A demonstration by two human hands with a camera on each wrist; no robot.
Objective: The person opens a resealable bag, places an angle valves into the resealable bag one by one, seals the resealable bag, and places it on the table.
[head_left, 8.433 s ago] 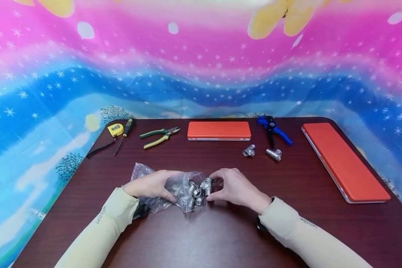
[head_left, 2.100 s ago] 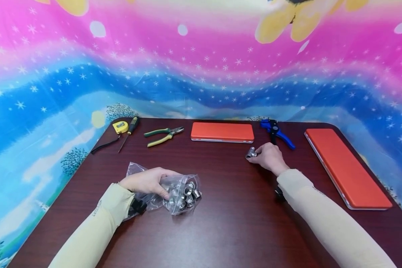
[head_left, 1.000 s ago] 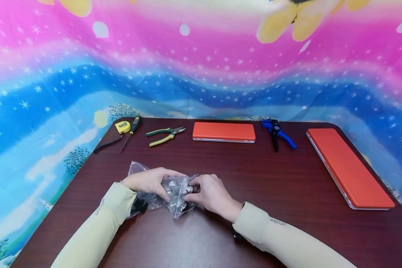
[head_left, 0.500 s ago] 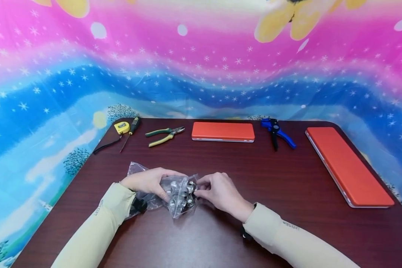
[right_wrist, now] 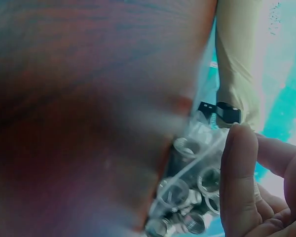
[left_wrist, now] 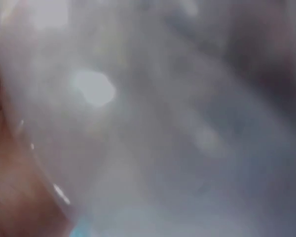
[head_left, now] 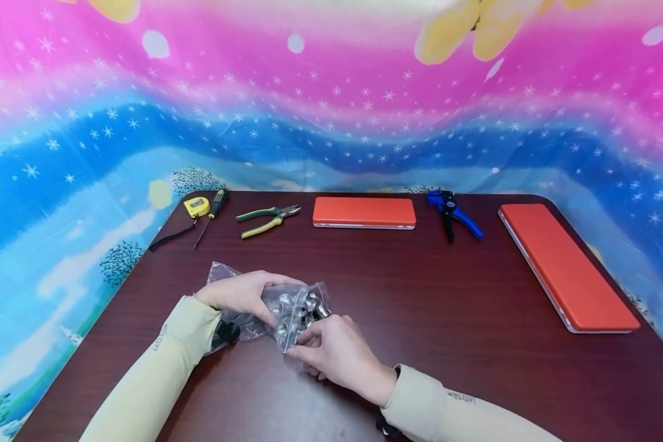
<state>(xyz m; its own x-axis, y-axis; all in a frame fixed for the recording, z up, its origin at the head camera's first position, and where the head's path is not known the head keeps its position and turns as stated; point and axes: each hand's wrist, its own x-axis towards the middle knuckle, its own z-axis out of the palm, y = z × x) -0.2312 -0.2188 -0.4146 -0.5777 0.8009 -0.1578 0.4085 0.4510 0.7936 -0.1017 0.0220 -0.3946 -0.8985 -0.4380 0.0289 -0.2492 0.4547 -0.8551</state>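
The right hand (head_left: 334,350) has its fingers (right_wrist: 239,173) curled at the near open edge of the bag (head_left: 287,307), pinching the clear plastic. The left hand (head_left: 243,294) lies over the top of the bag from the left, fingers bent down around the plastic and gripping it. The bag rests on the table (head_left: 447,307), in the near-left part of the surface, between the two hands.

Inside the bag are metal fittings (head_left: 298,305), bunched together at its right end. The right wrist view shows their round open ends (right_wrist: 187,197) pressed against the plastic beside the fingers. The left wrist view is blurred, filled by plastic close to the lens; nothing more can be told from it.

Both forearms wear pale yellow sleeves (head_left: 149,380).

Along the far edge of the table, from left to right: a tape measure (head_left: 196,207), a screwdriver (head_left: 212,212) just beside it, pliers (head_left: 265,218), an orange case (head_left: 363,212) and a blue tool (head_left: 452,212). A second, longer orange case (head_left: 566,267) lies along the right edge. All are well apart from the hands.

A patterned sheet (head_left: 331,104) hangs behind the table.
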